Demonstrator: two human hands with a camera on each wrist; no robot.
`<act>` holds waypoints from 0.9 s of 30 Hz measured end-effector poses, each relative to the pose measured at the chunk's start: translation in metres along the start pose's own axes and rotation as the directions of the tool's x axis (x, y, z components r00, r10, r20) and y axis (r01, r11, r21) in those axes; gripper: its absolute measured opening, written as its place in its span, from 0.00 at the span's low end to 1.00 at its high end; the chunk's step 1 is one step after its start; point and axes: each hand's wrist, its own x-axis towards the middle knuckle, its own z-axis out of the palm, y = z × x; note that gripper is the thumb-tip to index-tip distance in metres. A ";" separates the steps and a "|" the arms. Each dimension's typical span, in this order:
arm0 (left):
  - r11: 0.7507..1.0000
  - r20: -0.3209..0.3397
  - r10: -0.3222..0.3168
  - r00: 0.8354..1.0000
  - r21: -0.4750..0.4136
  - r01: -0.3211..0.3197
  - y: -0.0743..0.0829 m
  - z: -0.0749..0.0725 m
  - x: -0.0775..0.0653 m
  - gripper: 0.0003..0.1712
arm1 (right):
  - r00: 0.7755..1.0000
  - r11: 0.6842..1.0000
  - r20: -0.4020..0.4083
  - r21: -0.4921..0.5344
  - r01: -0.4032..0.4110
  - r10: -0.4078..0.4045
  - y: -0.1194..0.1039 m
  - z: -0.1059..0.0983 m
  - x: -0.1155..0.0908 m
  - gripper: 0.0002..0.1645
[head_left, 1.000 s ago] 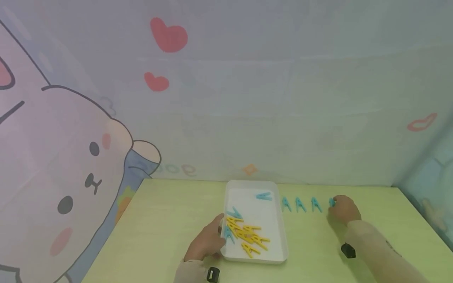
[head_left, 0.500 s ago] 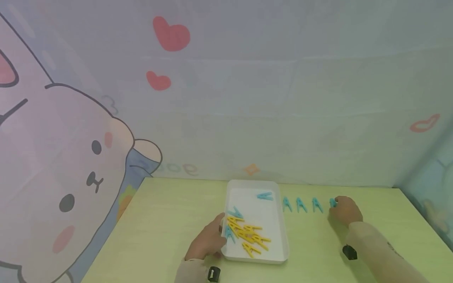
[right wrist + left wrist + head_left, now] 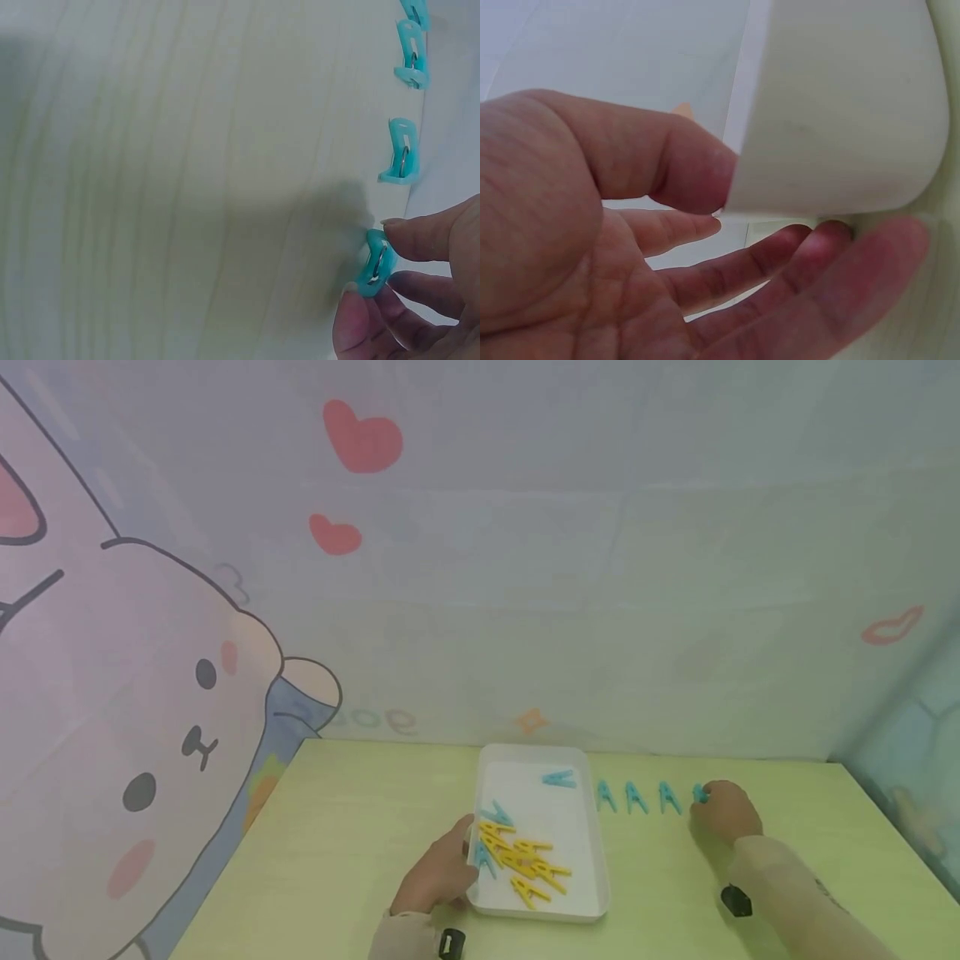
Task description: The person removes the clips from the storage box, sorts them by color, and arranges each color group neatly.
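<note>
My right hand [image 3: 725, 812] pinches a light-blue clothespin [image 3: 373, 262] between thumb and fingers, at the right end of a row on the table. To its left stand three more blue clothespins, the nearest [image 3: 669, 797] a short gap away. In the left wrist view, the thumb of my left hand [image 3: 667, 225] lies at the rim of a white tray [image 3: 847, 105], with fingers curled at its lower edge. From the head, that hand grips the tray's left side. Inside lie several yellow clothespins [image 3: 530, 892] and three blue ones, one alone near the far end [image 3: 558, 778].
A pale green-yellow wooden table [image 3: 337, 827] carries everything. Behind it hangs a printed cloth [image 3: 600, 568] with a rabbit and hearts, close to the table's far edge. The row of clothespins runs near that edge.
My right hand and its clothespin have shifted slightly left toward the row. My left hand stays at the tray; the head view has moved only a little.
</note>
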 end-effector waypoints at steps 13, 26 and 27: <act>1.000 -0.003 0.004 1.000 0.009 -0.004 -0.001 0.000 0.000 0.44 | 0.987 0.999 -0.160 -0.044 0.025 -0.031 -0.010 -0.003 0.001 0.35; 0.999 -0.029 0.005 1.000 0.036 -0.004 0.002 0.001 0.000 0.43 | 0.721 0.920 -0.609 -0.036 0.390 -0.330 -0.060 -0.001 0.018 0.40; 0.999 -0.030 0.003 1.000 0.035 -0.002 0.002 0.001 0.000 0.43 | 0.714 0.914 -0.616 -0.021 0.406 -0.332 -0.066 0.000 0.018 0.40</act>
